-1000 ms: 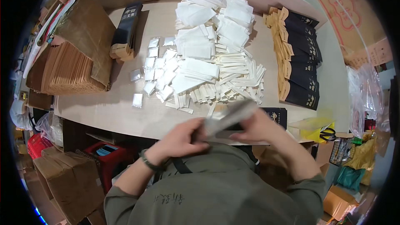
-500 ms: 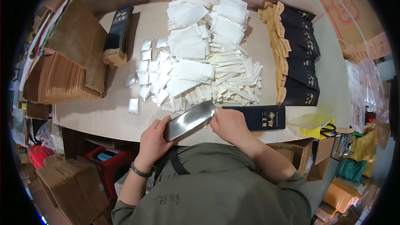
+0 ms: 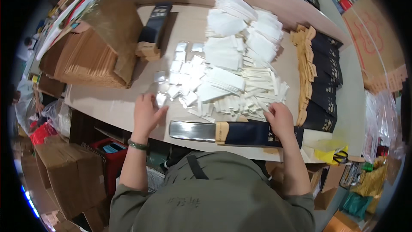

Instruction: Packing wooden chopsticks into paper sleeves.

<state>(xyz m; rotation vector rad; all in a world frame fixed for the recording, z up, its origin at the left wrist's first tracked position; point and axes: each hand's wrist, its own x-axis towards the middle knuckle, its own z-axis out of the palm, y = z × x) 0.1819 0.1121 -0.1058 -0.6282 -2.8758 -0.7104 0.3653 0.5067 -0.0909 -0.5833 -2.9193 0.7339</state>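
Note:
My left hand point(image 3: 147, 115) is beside a small silvery packet point(image 3: 161, 99), thumb spread from bent fingers and nothing seen in its grip. At the right edge of a pile of narrow white packets point(image 3: 253, 103), my right hand point(image 3: 281, 120) has its fingers curled in; anything they hold is hidden. Below them, along the front of the table, lies a shiny flat metal piece point(image 3: 192, 131). Its right end meets the tan mouth of a black paper sleeve point(image 3: 249, 133); whether it goes inside or under, I cannot tell. More silvery packets point(image 3: 184, 73) lie left of the white ones.
Wider white packets point(image 3: 225, 53) are heaped at mid-table. Black-and-tan sleeves point(image 3: 322, 81) lie in an overlapping row at right, with another stack point(image 3: 153, 30) at back left. A cardboard box point(image 3: 92, 58) of brown card stands at left. Black-handled scissors point(image 3: 342, 157) lie at front right.
The metal piece has left both hands and now lies against the black sleeve's tan end. My left hand has moved out to the silvery packets, my right to the white ones. The view has shifted.

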